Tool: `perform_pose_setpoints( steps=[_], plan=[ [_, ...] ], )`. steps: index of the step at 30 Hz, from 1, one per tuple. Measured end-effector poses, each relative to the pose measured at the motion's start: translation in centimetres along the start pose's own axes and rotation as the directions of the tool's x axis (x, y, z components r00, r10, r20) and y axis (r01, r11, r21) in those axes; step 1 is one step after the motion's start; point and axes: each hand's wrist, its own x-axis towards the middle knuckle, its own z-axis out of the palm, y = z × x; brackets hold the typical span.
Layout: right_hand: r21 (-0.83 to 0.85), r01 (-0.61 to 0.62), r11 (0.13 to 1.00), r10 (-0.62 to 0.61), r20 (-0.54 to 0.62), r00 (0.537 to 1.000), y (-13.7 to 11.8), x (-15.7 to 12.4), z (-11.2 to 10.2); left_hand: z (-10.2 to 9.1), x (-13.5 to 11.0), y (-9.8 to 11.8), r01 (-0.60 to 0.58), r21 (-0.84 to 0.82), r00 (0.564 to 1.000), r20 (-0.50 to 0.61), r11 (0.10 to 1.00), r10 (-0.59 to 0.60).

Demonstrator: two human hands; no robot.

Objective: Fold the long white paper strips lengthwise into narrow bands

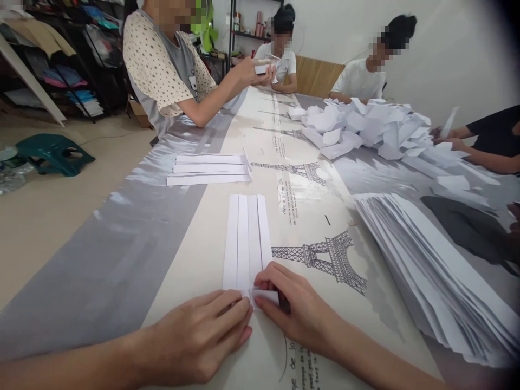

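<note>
A long white paper sheet (246,238), creased into narrow lengthwise strips, lies on the table in front of me. My left hand (199,336) rests on its near end, fingers curled and pressing the paper down. My right hand (298,311) pinches the near right corner of the same sheet, where a small flap is folded over. Both hands meet at the paper's near edge.
A big fanned stack of white sheets (430,260) lies to my right. Another folded sheet (209,169) lies further up, and a heap of folded paper pieces (365,127) beyond. Several other people sit around the table (122,254); a green stool (54,154) stands on the floor at left.
</note>
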Motion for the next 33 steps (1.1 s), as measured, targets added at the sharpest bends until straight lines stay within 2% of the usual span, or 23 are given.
perform_pose_setpoints(
  steps=[5, 9, 12, 15, 18, 20, 23, 29, 33],
  plan=[
    [-0.018, 0.015, 1.0, -0.015, -0.024, 1.0, 0.0, 0.0, 0.3, 0.3, -0.6, 0.3, -0.038, 0.077, 0.998, 0.047, 0.996, 0.034],
    [-0.032, 0.027, 0.999, -0.028, -0.011, 1.0, 0.1, -0.5, -0.3, 0.6, -0.5, 0.1, -0.062, 0.1, 0.993, 0.11, 0.993, 0.051],
    [-0.174, 0.146, 0.974, -0.149, -0.002, 0.989, 0.1, -1.5, -1.4, 0.4, 0.1, -0.2, -0.009, 0.039, 0.995, 0.101, 0.999, 0.005],
    [-0.409, 0.397, 0.822, -0.398, 0.087, 0.913, 0.2, -2.8, -2.3, 0.3, 0.5, -0.2, 0.026, 0.006, 0.994, 0.106, 1.0, -0.027],
    [-0.513, 0.528, 0.677, -0.484, 0.23, 0.844, 0.3, -3.8, -2.6, 0.4, 0.6, 0.0, 0.029, 0.019, 0.993, 0.113, 0.999, -0.031],
    [-0.546, 0.541, 0.64, -0.478, 0.268, 0.836, 0.5, -4.2, -2.5, 0.4, 0.5, 0.1, 0.029, 0.024, 0.993, 0.114, 0.999, -0.032],
    [-0.57, 0.53, 0.628, -0.479, 0.254, 0.84, 0.8, -4.4, -2.2, 0.3, 0.4, 0.2, 0.015, 0.033, 0.992, 0.127, 0.999, -0.019],
    [-0.517, 0.467, 0.717, -0.456, 0.159, 0.876, 0.8, -4.0, -2.2, 0.0, 0.4, -0.2, -0.007, 0.041, 0.989, 0.146, 0.999, 0.001],
    [-0.515, 0.475, 0.714, -0.472, 0.147, 0.869, 0.7, -3.8, -2.0, 0.2, 0.1, -0.4, -0.009, 0.018, 0.992, 0.128, 1.0, 0.007]
  ],
)
